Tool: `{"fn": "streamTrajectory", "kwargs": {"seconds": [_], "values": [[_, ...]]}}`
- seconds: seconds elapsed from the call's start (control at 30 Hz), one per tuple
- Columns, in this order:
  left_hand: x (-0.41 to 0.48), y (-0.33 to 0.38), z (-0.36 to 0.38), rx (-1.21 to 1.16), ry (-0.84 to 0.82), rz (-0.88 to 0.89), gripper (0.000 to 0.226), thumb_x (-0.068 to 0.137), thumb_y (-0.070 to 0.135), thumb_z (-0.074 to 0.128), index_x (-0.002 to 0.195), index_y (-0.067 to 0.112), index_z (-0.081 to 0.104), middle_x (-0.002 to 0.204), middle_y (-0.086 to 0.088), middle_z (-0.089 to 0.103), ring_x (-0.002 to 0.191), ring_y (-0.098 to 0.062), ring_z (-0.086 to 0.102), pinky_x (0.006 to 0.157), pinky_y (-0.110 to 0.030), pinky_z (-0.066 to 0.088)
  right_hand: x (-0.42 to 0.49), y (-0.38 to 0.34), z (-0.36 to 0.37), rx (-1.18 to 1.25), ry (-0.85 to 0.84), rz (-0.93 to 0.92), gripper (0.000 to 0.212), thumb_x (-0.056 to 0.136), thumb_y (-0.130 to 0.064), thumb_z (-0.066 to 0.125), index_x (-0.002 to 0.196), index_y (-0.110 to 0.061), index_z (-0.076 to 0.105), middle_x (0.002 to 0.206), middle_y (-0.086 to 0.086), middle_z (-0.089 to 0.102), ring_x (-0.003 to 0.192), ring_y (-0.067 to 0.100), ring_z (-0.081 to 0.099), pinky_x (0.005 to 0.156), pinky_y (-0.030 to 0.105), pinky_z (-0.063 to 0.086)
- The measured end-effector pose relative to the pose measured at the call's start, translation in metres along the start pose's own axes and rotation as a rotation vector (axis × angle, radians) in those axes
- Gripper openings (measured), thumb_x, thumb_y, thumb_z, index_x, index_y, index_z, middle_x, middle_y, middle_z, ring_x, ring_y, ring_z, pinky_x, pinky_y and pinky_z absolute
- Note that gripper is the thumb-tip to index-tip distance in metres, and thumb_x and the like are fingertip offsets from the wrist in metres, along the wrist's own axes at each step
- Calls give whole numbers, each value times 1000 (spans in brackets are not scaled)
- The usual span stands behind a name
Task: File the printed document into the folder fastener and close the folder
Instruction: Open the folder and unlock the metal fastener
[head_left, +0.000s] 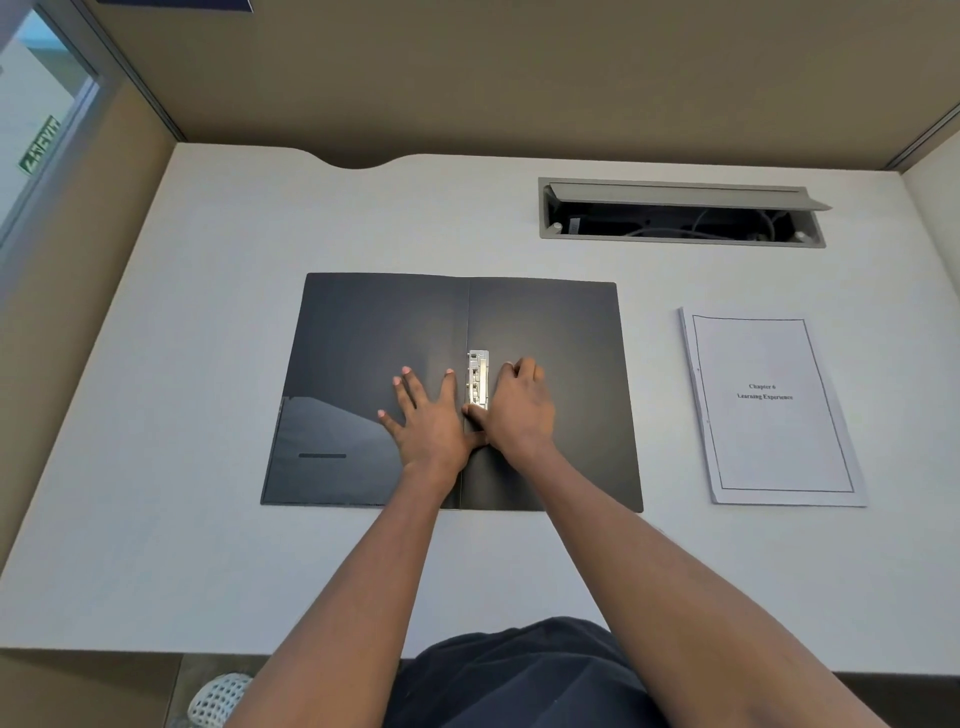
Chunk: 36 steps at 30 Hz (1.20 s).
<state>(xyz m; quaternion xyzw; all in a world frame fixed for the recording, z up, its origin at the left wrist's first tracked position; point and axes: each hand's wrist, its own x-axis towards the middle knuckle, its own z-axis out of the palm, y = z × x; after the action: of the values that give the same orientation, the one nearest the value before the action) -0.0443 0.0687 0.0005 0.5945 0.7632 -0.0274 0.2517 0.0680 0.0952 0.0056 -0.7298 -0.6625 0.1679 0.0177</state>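
One folder (545, 332) open; left hand (423, 410) flat, spread; right hand (517, 405) curled beside one fastener (478, 376); one document (769, 405) apart.

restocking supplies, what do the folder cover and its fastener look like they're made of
Folder cover: probably matte dark plastic, judging by its soft sheen, flat lie and translucent inner pocket, though coated card is possible.
Fastener: apparently bright silver metal, judging by its hard glints and stamped look.
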Motion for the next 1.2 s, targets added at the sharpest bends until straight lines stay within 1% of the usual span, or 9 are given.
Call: {"fn": "streamTrajectory", "kwargs": {"seconds": [0.13, 0.37, 0.57, 0.7, 0.93, 1.1, 1.2], "values": [[1, -1, 2, -5, 7, 0, 88, 89, 62, 59, 161, 34, 15, 169, -22, -10, 157, -41, -12, 120, -71, 9, -1, -3, 1, -4, 23, 15, 80, 81, -59, 72, 135, -4, 51, 130, 10, 49, 123, 25, 47, 102, 34, 46], [-1, -3, 1, 3, 2, 6, 98, 83, 69, 63, 161, 35, 13, 169, -21, -10, 157, -39, -12, 120, -70, 11, -3, -2, -1, 5, 13, 20, 81, 82, -57, 73, 139, -5, 49, 132, 10, 48, 126, 25, 45, 103, 35, 47], [-1, -2, 0, -2, 12, 9, 91, 88, 65, 59, 161, 35, 14, 170, -21, -10, 157, -40, -11, 120, -70, 10, -3, -3, 0, 10, 2, 27, 83, 83, -57, 72, 141, -5, 46, 135, 10, 46, 127, 26, 44, 105, 34, 46], [-1, -2, -1, -2, 3, 3, 91, 89, 64, 59, 161, 35, 12, 170, -20, -11, 157, -39, -12, 121, -70, 9, -3, -5, 0, 21, -2, 37, 82, 84, -56, 72, 142, -4, 45, 137, 11, 45, 130, 26, 42, 107, 35, 44], [-1, -2, -1, 3, -5, 2, 96, 86, 67, 62, 161, 36, 11, 169, -20, -12, 157, -39, -13, 121, -69, 8, -3, -5, -1, 43, -10, 48, 81, 84, -53, 74, 143, -5, 45, 137, 11, 45, 129, 26, 43, 107, 34, 44], [0, -2, -1, -2, -14, -5, 105, 80, 69, 69, 161, 36, 10, 169, -20, -13, 157, -38, -13, 121, -69, 9, -2, -5, -2, 65, -31, 52, 81, 84, -52, 74, 142, -4, 45, 136, 11, 45, 129, 26, 42, 107, 35, 44], [0, -1, -1, 5, -12, -10, 109, 77, 72, 69, 161, 36, 10, 170, -19, -12, 157, -38, -13, 121, -70, 10, -2, -3, -6, 92, -40, 47, 77, 85, -52, 73, 140, -5, 48, 136, 11, 45, 128, 26, 43, 107, 35, 44]]}}
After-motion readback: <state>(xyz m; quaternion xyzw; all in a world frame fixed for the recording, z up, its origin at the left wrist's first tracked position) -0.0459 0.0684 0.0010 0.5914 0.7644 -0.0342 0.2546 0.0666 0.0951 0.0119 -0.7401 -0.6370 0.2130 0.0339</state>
